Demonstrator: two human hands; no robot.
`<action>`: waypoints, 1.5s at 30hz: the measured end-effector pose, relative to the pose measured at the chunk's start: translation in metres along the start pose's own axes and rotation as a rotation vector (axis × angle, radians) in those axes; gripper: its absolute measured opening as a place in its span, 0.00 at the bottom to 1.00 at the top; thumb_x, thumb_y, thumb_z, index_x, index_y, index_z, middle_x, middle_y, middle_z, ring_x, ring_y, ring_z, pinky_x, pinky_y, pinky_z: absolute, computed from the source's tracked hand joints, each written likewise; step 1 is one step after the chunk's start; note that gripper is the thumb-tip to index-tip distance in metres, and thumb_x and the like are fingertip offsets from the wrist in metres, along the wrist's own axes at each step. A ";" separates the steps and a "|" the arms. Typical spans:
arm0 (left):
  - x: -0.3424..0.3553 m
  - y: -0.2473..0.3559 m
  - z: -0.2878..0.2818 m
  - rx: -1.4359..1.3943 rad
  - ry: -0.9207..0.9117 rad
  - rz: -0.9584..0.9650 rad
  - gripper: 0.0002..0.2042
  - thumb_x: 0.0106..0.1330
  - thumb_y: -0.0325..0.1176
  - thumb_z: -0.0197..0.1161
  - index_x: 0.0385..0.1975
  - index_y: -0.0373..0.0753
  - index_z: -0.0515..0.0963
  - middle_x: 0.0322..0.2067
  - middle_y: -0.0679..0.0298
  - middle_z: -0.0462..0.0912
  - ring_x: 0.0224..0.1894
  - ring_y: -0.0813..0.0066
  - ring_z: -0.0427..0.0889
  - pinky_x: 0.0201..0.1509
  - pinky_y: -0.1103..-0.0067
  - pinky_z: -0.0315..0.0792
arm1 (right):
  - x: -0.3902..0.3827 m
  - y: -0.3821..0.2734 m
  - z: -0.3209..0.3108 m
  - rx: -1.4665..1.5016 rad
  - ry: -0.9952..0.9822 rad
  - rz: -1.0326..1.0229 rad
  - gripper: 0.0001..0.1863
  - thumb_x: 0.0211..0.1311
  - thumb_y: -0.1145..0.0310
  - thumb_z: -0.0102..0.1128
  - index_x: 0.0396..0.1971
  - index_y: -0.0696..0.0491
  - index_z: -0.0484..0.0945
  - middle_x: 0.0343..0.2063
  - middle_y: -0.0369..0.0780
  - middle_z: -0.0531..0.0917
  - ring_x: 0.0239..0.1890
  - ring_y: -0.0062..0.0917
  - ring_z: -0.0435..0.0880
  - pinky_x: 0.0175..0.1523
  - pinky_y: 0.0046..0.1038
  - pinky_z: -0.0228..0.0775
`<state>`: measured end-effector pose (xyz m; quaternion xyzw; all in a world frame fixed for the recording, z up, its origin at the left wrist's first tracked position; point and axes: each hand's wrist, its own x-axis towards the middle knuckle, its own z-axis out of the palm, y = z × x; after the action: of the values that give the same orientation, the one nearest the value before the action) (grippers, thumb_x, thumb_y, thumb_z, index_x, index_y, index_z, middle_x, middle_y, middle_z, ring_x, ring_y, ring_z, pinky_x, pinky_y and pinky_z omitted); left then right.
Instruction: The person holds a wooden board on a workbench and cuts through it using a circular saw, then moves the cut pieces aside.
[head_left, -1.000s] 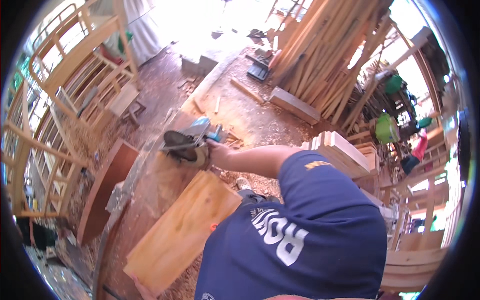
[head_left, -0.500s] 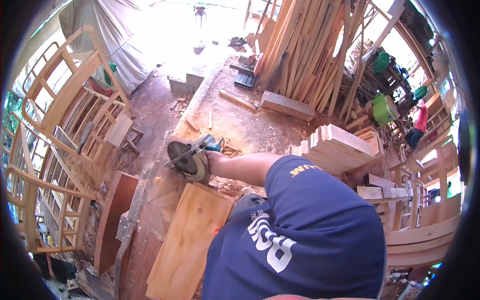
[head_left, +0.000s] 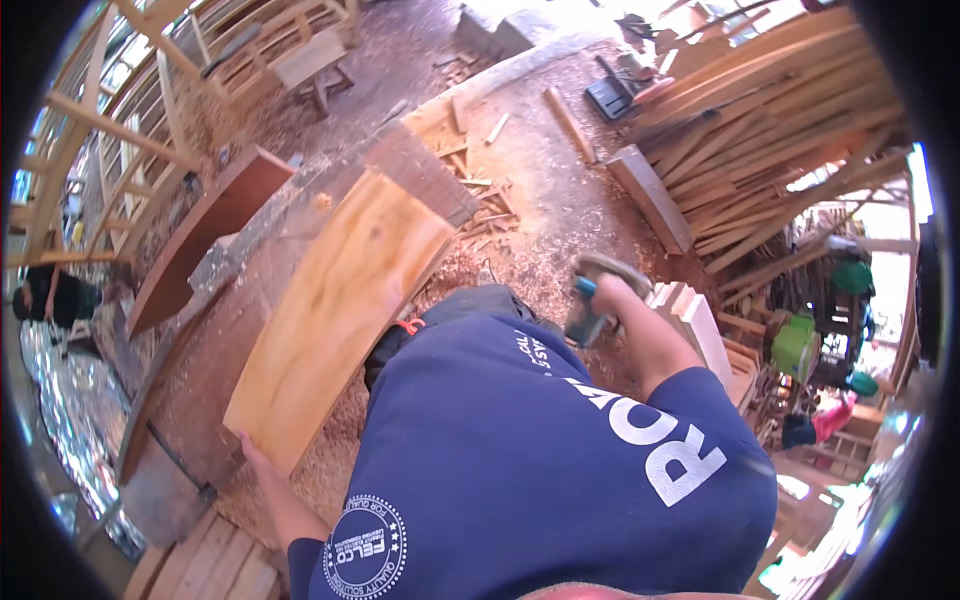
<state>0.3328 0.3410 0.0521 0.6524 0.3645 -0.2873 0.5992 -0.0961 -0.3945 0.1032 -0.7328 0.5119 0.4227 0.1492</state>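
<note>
And from my distant seat I see the right hand [head_left: 612, 296] wrapped round the circular saw [head_left: 586, 328], out near the stacked pale boards [head_left: 700, 328], while the left hand [head_left: 256, 455] grasps the near end of the wide plank [head_left: 345, 300] lying along the reddish workbench [head_left: 205, 395].

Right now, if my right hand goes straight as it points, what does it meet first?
Past the power tool it holds, your right hand would likely meet the wood scraps; depth is unclear, it may pass above.
</note>
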 end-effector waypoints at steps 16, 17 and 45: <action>0.028 0.072 0.193 0.158 -0.143 0.130 0.47 0.70 0.73 0.54 0.75 0.37 0.63 0.69 0.52 0.73 0.68 0.54 0.75 0.71 0.60 0.70 | -0.073 0.159 0.131 0.618 -0.055 0.300 0.14 0.42 0.66 0.75 0.30 0.57 0.88 0.27 0.43 0.88 0.28 0.32 0.87 0.38 0.34 0.79; 0.039 0.085 0.183 0.255 -0.024 0.240 0.47 0.69 0.72 0.55 0.74 0.35 0.66 0.68 0.50 0.75 0.67 0.53 0.77 0.70 0.60 0.71 | -0.068 0.158 0.131 0.620 -0.065 0.289 0.14 0.42 0.66 0.75 0.30 0.57 0.88 0.27 0.43 0.88 0.28 0.32 0.87 0.38 0.34 0.79; -0.022 0.037 0.459 1.333 0.771 0.741 0.39 0.74 0.70 0.39 0.81 0.56 0.57 0.82 0.54 0.50 0.81 0.51 0.54 0.77 0.41 0.48 | -0.108 0.025 -0.105 1.224 0.497 -0.470 0.14 0.59 0.71 0.72 0.44 0.59 0.84 0.31 0.41 0.87 0.36 0.18 0.83 0.45 0.28 0.75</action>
<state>0.3788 -0.1173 0.0377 0.9978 0.0610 0.0147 -0.0204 -0.0818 -0.4060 0.2549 -0.6832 0.5049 -0.1652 0.5011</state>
